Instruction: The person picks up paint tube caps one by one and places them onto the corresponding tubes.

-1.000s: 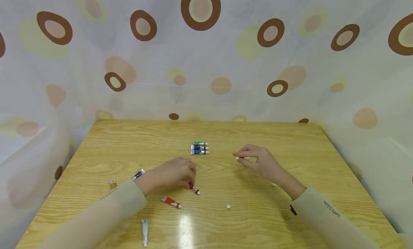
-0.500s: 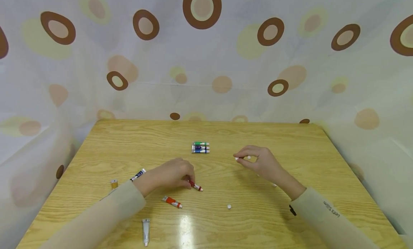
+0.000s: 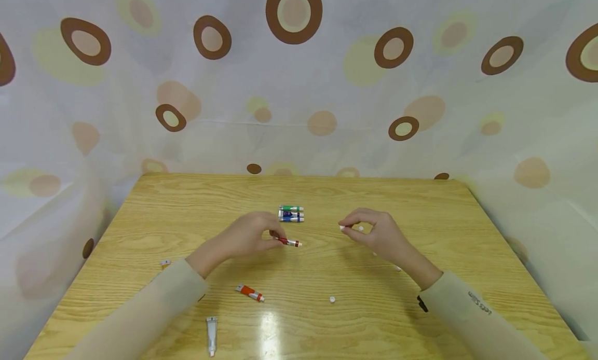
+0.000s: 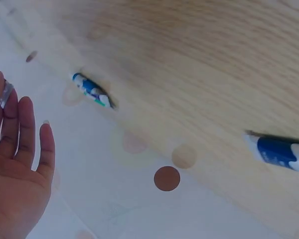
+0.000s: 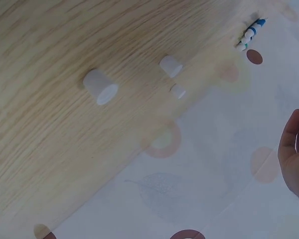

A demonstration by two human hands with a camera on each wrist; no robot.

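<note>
In the head view my left hand point(image 3: 252, 235) pinches a dark red paint tube point(image 3: 291, 243) by its crimped end, held above the table with its white neck pointing right. Across from it my right hand point(image 3: 376, 233) holds a small white cap point(image 3: 342, 227) between thumb and fingertips. A gap separates tube and cap. Behind the hands, a green tube point(image 3: 290, 208), a dark blue tube point(image 3: 290, 213) and a blue tube point(image 3: 291, 220) lie side by side. In the left wrist view the silver end point(image 4: 6, 94) of the held tube shows at the fingers.
Nearer me lie an orange-red tube point(image 3: 249, 292) and a silver tube point(image 3: 212, 335). A yellow-brown tube point(image 3: 165, 264) is partly behind the left sleeve. Several loose white caps are on the right, one nearer the middle point(image 3: 332, 299). A patterned curtain point(image 3: 322, 90) surrounds the table.
My left hand has lifted the dark red tube off the table and carried it forward and slightly right, turning it more level. The right hand stays nearly still with the cap.
</note>
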